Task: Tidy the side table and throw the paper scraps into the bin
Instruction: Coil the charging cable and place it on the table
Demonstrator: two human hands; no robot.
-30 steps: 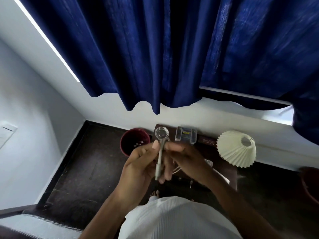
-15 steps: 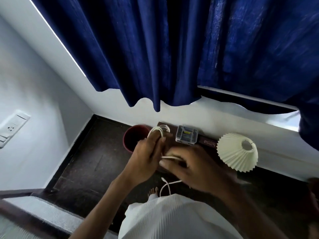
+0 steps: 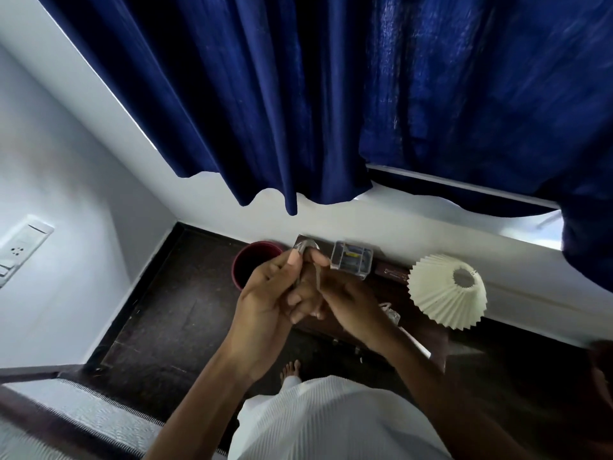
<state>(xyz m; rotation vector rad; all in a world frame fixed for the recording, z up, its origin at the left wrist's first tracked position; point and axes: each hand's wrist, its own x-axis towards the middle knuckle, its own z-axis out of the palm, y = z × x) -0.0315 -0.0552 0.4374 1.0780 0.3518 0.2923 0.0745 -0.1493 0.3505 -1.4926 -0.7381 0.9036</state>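
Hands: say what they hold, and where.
A pale looped cable: the left hand pinches it just below the bend, and the right hand holds the strands beside it.

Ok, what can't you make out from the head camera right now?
Head view only:
- Bin interior: too dark, partly behind the left hand.
- Side table top: mostly covered by both hands; any scraps unseen.
- Cable: mostly buried between left hand and right hand.
- Dark object at right edge: cut off by the frame.

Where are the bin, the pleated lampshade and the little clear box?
Maroon bin (image 3: 261, 243): head view, on its far rim.
Pleated lampshade (image 3: 434, 293): head view, on its pleated side.
Clear plastic box (image 3: 351, 263): head view, on its top.
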